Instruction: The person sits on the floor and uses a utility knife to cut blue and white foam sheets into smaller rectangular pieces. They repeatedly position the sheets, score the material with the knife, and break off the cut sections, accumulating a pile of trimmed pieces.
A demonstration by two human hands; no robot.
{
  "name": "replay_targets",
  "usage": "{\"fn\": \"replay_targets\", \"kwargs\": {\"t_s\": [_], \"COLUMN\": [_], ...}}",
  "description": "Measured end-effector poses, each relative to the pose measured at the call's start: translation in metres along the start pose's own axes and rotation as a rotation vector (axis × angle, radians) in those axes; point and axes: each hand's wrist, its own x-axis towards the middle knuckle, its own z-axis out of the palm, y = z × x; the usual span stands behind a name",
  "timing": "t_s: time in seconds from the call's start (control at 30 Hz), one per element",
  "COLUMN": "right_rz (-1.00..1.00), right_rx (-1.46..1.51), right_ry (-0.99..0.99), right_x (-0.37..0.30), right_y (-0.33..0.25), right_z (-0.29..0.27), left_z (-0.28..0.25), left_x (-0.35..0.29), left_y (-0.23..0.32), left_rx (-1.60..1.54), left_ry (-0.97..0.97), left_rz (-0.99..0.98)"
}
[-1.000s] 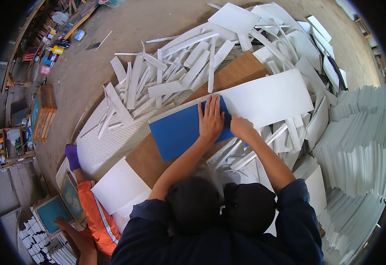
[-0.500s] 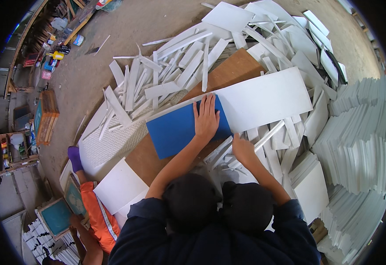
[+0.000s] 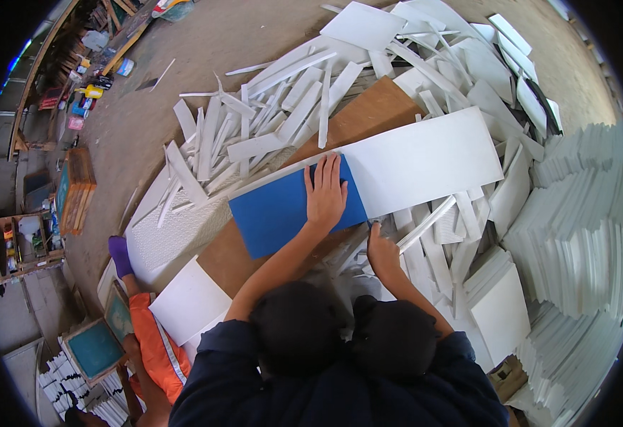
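My left hand (image 3: 325,196) lies flat on a blue rectangular board (image 3: 269,217), fingers stretched toward its far edge. Under the blue board is a long white sheet (image 3: 425,160), which reaches out to the right. Both rest on a brown wooden board (image 3: 368,117). Just off the blue board's near right corner, my right hand (image 3: 383,250) is closed with the index finger pointing forward. A small dark blade-like tool (image 3: 371,223) shows at its fingertips; its handle is hidden in the hand.
White offcut strips (image 3: 254,146) are heaped beyond and around the boards. Tall stacks of white sheets (image 3: 575,220) stand at the right. At lower left, another person's orange-clad leg (image 3: 158,341) is close by, beside green framed panels (image 3: 94,349). A white square sheet (image 3: 190,299) lies near my left arm.
My right hand has drawn back slightly toward me from the blue board's corner. My left hand stays pressed on the board. The whole view has shifted a little.
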Motion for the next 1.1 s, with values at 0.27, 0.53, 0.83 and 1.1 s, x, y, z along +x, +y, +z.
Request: {"fn": "replay_targets", "kwargs": {"t_s": [0.27, 0.53, 0.83, 1.1], "right_rz": [-0.040, -0.121, 0.116, 0.161], "right_rx": [0.079, 0.055, 0.279, 0.808], "right_ry": [0.055, 0.005, 0.190, 0.118], "right_x": [0.005, -0.013, -0.044, -0.033], "right_y": [0.012, 0.020, 0.063, 0.042], "right_z": [0.013, -0.038, -0.046, -0.061], "left_z": [0.000, -0.015, -0.006, -0.021], "left_x": [0.004, 0.029, 0.048, 0.058], "left_y": [-0.002, -0.037, -0.038, -0.036], "left_rx": [-0.050, -0.105, -0.128, -0.019], "left_ry": [0.007, -0.191, -0.250, -0.481], "left_rz": [0.017, 0.069, 0.011, -0.074]}}
